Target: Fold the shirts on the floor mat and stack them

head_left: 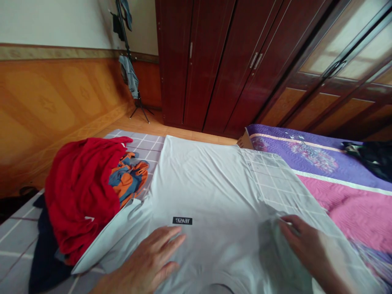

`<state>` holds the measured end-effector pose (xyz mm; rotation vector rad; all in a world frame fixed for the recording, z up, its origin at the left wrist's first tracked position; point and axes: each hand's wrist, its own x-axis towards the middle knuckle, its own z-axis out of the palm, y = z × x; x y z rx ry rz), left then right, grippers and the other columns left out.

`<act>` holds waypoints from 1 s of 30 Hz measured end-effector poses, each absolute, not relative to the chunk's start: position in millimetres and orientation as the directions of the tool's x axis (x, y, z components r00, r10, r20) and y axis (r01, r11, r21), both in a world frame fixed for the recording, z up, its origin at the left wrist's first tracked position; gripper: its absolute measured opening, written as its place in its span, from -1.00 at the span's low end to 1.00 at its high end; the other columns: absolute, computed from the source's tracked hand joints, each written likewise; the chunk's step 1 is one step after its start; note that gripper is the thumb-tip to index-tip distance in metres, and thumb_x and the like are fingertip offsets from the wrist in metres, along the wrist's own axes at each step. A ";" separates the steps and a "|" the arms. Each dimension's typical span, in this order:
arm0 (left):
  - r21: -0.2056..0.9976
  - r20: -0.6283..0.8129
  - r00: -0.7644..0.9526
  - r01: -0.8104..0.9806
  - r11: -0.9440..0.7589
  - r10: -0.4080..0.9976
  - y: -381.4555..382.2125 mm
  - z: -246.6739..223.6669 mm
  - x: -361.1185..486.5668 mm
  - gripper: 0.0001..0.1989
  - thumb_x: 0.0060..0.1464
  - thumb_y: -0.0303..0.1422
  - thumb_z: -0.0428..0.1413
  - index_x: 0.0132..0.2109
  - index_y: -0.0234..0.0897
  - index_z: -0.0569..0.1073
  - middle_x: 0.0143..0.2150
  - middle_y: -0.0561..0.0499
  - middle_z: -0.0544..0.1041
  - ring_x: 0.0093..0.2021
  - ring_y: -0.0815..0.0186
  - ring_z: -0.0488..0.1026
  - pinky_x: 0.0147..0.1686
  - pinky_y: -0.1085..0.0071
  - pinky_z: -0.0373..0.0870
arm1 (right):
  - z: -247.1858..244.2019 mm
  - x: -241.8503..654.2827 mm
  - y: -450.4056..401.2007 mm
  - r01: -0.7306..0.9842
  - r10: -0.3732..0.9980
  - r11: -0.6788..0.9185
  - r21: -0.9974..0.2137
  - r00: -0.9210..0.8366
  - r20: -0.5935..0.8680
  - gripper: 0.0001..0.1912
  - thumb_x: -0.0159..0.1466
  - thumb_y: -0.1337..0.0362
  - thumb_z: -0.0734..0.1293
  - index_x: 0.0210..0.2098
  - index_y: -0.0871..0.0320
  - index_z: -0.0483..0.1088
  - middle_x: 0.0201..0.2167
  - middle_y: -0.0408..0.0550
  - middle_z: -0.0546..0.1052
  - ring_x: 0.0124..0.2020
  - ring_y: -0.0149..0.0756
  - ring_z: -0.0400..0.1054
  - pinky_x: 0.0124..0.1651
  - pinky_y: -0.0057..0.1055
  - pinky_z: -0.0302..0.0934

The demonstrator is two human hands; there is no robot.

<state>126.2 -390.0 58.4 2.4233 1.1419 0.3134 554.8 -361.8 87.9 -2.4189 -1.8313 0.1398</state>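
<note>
A pale grey-white shirt (208, 183) lies spread out on a grey checked cloth surface, its collar toward me and a small black label on its chest. My left hand (150, 257) rests over the shirt beside the label, fingers apart and holding nothing. On the right, my right hand (303, 241) pinches the shirt's fabric near the right sleeve, which is partly bunched. The left sleeve reaches out toward a heap of red cloth (85, 188).
Orange and blue clothing (130, 177) lies beside the red heap, with dark cloth (49, 253) under it. A purple and pink quilt (349, 196) is at the right. Behind stand a dark red wardrobe (214, 65) and a clothes rack (125, 41).
</note>
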 end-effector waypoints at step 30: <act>0.037 0.343 0.896 0.288 -0.957 0.283 -347.3 45.0 310.6 -0.88 0.20 -0.49 0.00 -0.35 -0.33 0.31 -0.37 -0.02 0.36 -0.30 0.25 0.33 -0.39 0.34 0.23 | 68.4 601.8 -266.4 0.992 0.993 0.033 -0.126 -0.047 -0.107 -0.80 0.19 0.30 0.18 -0.42 0.14 0.44 -0.44 -0.08 0.51 -0.38 -0.30 0.41 -0.34 -0.45 0.15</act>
